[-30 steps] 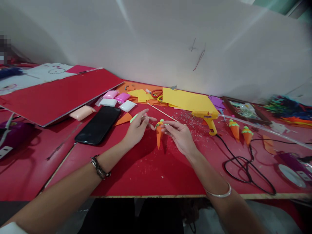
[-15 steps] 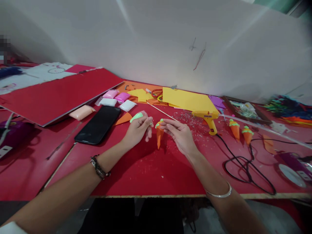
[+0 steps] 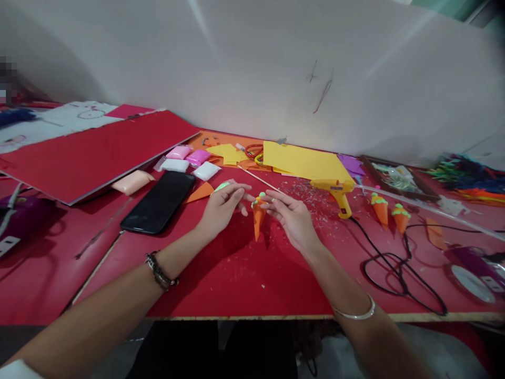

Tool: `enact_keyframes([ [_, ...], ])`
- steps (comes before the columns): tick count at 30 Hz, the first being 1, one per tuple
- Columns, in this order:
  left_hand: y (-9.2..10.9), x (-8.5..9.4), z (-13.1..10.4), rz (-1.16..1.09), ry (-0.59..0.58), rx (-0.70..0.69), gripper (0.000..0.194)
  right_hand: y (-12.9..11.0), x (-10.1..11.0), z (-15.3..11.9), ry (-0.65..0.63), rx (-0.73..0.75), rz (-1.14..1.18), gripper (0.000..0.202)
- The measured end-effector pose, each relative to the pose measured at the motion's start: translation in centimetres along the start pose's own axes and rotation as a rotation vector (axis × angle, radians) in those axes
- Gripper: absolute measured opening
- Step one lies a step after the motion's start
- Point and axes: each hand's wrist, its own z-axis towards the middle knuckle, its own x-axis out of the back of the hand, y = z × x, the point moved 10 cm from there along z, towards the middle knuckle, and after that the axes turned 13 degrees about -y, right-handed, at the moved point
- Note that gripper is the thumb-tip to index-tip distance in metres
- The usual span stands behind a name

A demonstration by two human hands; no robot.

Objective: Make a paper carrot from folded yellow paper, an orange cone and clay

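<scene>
Between my hands hangs a small orange toy ice-cream cone (image 3: 258,223), point downward, with yellow and light green clay around its top. My right hand (image 3: 294,216) grips its upper right side with the fingertips. My left hand (image 3: 223,210) is just left of the cone, fingers stretched apart and their tips close to the clay top; whether they touch it I cannot tell. Behind my left hand a light green clay packet (image 3: 222,186) is partly hidden.
A black phone (image 3: 158,202) and several clay packets (image 3: 207,170) lie to the left. A yellow glue gun (image 3: 337,195) with a looped black cord sits right, near two similar cones (image 3: 401,218). Yellow sheets (image 3: 305,159) and a thin stick (image 3: 260,179) lie behind.
My left fingers have spread from a closed pose and moved right, nearer the cone's top. My right fingers have loosened slightly, while the cone stays in nearly the same place.
</scene>
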Motion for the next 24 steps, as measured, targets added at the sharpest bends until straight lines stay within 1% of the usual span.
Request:
enact_keyframes([
  [2,0.1,0.2,-0.1,-0.037,0.020,0.001,0.027,-0.1,0.0,0.0,0.006,-0.002,0.001,0.020],
  [5,0.2,0.0,-0.2,-0.052,0.009,0.009,0.019,-0.4,0.3,-0.1,0.029,0.019,-0.052,0.016],
  [6,0.2,-0.2,-0.3,-0.039,-0.004,0.021,0.019,-0.6,0.3,-0.1,0.032,0.029,-0.071,0.014],
  [9,0.1,-0.5,-0.5,0.018,-0.023,0.061,0.029,-0.5,0.1,0.0,0.025,0.025,-0.080,0.014],
  [12,0.1,-0.4,-0.6,0.037,-0.015,0.064,0.034,-0.3,-0.2,0.0,-0.004,0.016,-0.043,0.019],
  [15,0.3,0.0,-0.3,0.047,0.020,0.012,0.029,-0.4,-0.1,0.0,0.002,0.023,-0.071,0.022],
  [18,0.4,0.9,-0.2,0.068,0.088,-0.045,0.021,-1.1,0.7,-0.2,0.070,0.057,-0.202,0.022],
  [20,0.0,1.4,-0.2,0.085,0.122,-0.032,0.017,-1.2,1.0,-0.2,0.097,0.061,-0.246,0.016],
  [22,-0.4,1.5,-0.2,0.097,0.127,-0.007,0.020,-1.0,0.9,-0.1,0.084,0.036,-0.223,0.012],
  [24,-0.6,1.3,-0.2,0.087,0.101,0.009,0.025,-0.7,0.5,-0.1,0.055,0.022,-0.170,0.017],
])
